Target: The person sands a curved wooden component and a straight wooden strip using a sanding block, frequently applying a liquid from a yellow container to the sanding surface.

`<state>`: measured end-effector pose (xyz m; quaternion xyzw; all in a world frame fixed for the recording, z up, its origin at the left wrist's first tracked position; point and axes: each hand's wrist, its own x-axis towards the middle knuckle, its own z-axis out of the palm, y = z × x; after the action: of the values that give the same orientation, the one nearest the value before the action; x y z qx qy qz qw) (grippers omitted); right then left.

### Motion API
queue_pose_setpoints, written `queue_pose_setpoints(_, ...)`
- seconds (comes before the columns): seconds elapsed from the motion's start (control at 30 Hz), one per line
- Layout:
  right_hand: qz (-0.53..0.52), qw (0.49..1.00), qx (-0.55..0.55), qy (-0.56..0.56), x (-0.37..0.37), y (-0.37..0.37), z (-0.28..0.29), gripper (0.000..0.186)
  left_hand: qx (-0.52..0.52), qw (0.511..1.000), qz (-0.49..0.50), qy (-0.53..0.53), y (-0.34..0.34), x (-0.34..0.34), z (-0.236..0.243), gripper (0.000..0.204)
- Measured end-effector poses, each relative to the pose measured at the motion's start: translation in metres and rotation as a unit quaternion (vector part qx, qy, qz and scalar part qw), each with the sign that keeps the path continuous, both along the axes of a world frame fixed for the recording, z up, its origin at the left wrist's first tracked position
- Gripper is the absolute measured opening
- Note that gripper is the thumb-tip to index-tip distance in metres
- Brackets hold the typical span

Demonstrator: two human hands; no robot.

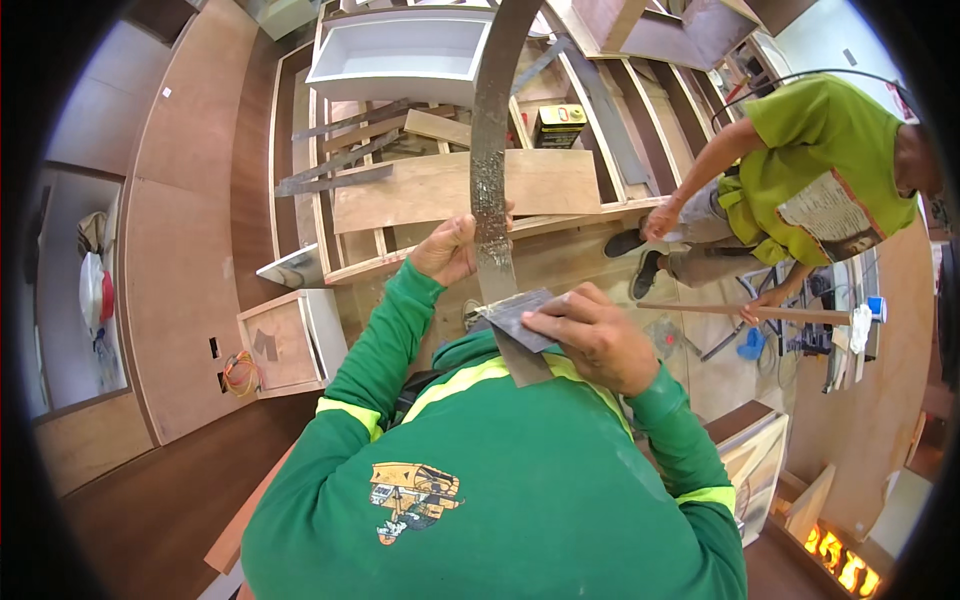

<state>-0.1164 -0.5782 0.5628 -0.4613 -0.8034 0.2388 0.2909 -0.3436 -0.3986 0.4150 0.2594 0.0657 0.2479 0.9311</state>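
Note:
A long, dark grey-brown strip (490, 110), like edging laminate, runs away from my chest toward the far side. Its middle stretch glistens with a wet, glue-like coating. My left hand (447, 250) grips the strip by its edges, thumb on the near side and fingertips showing at the right edge. Pinched in my right hand (600, 340) is a flat, dark grey rectangular spreader (518, 318). Pale, sticky residue lines the spreader's far edge. It lies over the strip close to my chest, and the strip's near end sticks out below it.
A wooden frame (430, 262) ahead carries loose strips, a plywood board (430, 195), a yellow-and-black can (560, 125) and a white open box (400, 50). At right a co-worker (830, 160) holds a brown wooden strip (740, 311). A small cabinet (285, 345) stands left.

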Motion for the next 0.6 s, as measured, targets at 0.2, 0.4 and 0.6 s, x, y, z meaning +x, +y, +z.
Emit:
queue_pose_setpoints(0.2,-0.106,0.991,0.077,-0.02,-0.008,0.022,-0.008,0.054,0.004,1.0,-0.026,-0.004,-0.009,0.006,-0.003,0.079)
queue_pose_setpoints(0.4,-0.055,0.998,0.024,-0.023,-0.019,0.01,-0.008,0.051,-0.035,0.999,-0.001,-0.001,-0.008,0.008,-0.005,0.084)
queue_pose_setpoints(0.6,-0.141,0.988,0.032,0.051,-0.01,0.016,0.007,0.033,-0.03,0.999,-0.028,0.012,-0.011,0.005,-0.003,0.082)
